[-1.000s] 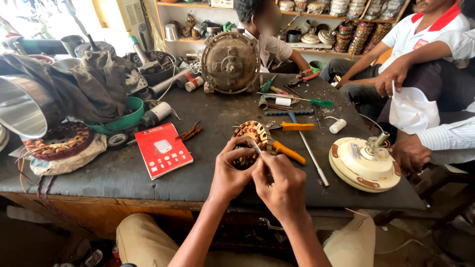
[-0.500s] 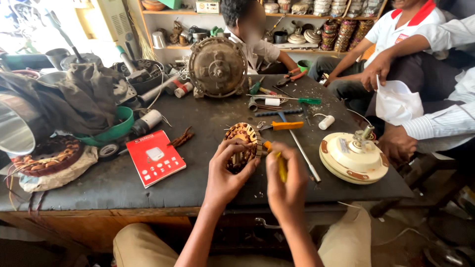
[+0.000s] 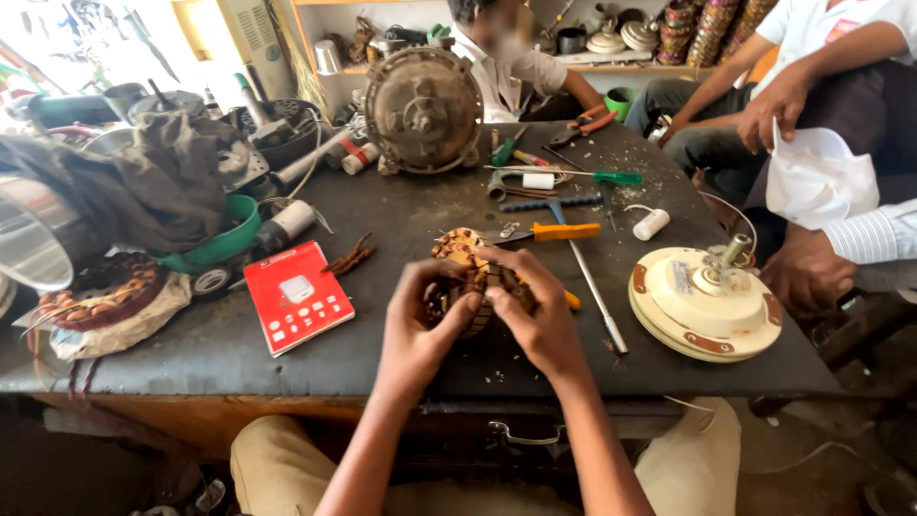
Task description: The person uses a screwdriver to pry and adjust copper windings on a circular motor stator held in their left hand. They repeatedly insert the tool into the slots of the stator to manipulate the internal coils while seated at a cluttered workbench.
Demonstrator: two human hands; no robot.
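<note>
Both hands were closed around a copper-wound stator point(image 3: 465, 272) near the front middle of the dark worktop point(image 3: 287, 363): the left hand point(image 3: 425, 320) gripped its near side, and the fingers point(image 3: 511, 272) of the right hand point(image 3: 535, 315) curled over its top. It seemed the winding was being worked on by hand, which called for a firm, careful grip. A red booklet point(image 3: 296, 296) lay at nine o'clock of the stator, a cream fan motor housing point(image 3: 702, 306) at three o'clock.

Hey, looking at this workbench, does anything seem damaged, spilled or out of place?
Some things stand out. Both hands, left hand and right hand, grip a copper-wound stator stripped from its housing. Pale crumbs are scattered on the dark table beside the green screwdriver. A second wound core lies on crumpled wrapping at the left edge.
</note>
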